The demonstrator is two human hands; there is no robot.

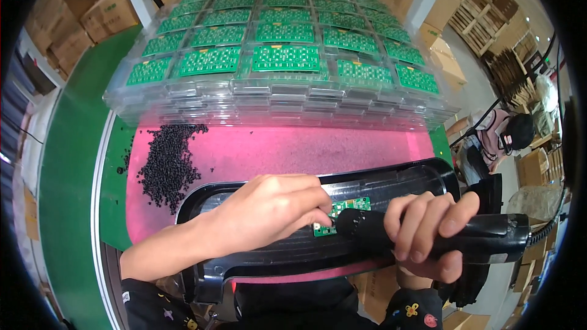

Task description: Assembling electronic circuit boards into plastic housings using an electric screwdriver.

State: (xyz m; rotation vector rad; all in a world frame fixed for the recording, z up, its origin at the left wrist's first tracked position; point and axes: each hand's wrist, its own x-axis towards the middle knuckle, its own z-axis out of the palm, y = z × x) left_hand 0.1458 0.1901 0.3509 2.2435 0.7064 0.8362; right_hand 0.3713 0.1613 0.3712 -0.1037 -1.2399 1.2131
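Note:
My right hand (422,226) wraps around a black electric screwdriver (495,238). Its thick nose points left and covers part of a small green circuit board (361,203). The board lies inside a long, curved black plastic housing (413,184). From the left, my left hand (275,208) reaches over the housing with fingers pinched together at the board's left side, next to the screwdriver's nose. What lies between those fingertips is hidden.
A pink mat (306,150) lies under the housing, with a heap of small black screws (168,168) at left. Behind it stand stacked clear plastic trays (281,101) of green boards (286,58). A person (489,140) sits at far right; a cord (544,230) trails from the screwdriver.

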